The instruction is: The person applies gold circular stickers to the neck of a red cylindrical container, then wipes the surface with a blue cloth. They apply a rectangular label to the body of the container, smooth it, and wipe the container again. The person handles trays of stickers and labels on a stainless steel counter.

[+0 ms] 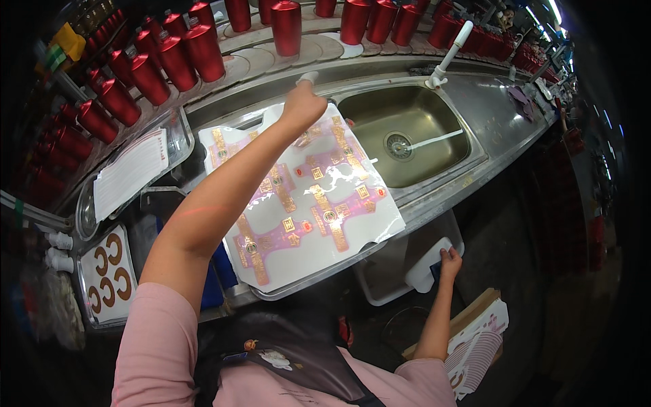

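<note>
My left arm reaches across a large white sheet (325,234) printed with gold and pink decals, which lies on a metal tray (278,293) at the counter. Beyond the sheet's far edge, my left hand (303,105) is closed, with something small and white (308,77) at its fingertips; I cannot make out what it is. Low on the right, my right hand (448,263) is closed on a curved white piece (424,268) with a small dark blue patch beside the fingers. This piece is over a pale plastic bin (376,288) below the counter edge.
Several red bottles (286,30) line the far side and left. A steel sink (400,115) with a white faucet (451,54) is right of the sheet. White printed strips (132,173) and brown curved decals (112,275) are at left. A cardboard box (485,305) with printed sheets stands lower right.
</note>
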Demonstrator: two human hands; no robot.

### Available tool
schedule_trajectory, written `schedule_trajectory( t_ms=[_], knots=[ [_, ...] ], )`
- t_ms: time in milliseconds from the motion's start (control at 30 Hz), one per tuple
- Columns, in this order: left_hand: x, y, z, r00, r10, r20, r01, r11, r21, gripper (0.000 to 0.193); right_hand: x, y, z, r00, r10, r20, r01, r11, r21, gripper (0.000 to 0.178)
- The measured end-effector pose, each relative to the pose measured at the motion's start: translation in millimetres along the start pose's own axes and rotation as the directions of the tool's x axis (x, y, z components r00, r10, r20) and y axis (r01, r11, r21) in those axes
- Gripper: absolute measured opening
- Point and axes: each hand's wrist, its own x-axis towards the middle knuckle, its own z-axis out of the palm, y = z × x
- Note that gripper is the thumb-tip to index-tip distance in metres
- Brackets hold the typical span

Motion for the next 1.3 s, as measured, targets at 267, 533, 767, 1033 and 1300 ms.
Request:
schedule_trajectory(
  t_ms=[267, 533, 767, 1033, 1300],
  knots=[
    [-26.2, -61.1, -40.4, 0.986, 0.101, 0.134, -0.14, 0.936, 0.322, 0.023, 24.2, 47.5, 19.2, 0.97, 0.199, 0.141, -0.189, 0.978, -0.084, 0.041],
    [-47.4, -59.5, -31.9, 0.943, 0.165, 0.29, -0.259, 0.911, 0.321, 0.016, 21.8, -151.1, -26.4, 0.982, -0.136, -0.131, 0.157, 0.974, 0.162, 0.03],
    [-55.1, -45.8, -21.8, 0.923, 0.14, 0.359, -0.317, 0.806, 0.5, 0.013, -6.4, -409.6, 14.9, 0.667, -0.728, 0.158, 0.681, 0.682, 0.266, 0.028],
    [-50.7, -35.3, -19.0, 0.92, -0.025, 0.391, -0.206, 0.819, 0.536, 0.054, -18.2, -505.7, 136.9, 0.328, -0.723, 0.608, 0.887, 0.456, 0.064, 0.026],
    [-48.0, -36.2, -30.1, 0.929, -0.095, 0.357, -0.03, 0.944, 0.328, 0.062, -20.0, -507.7, 154.9, 0.314, -0.73, 0.606, 0.894, 0.443, 0.07, 0.027]
  ],
)
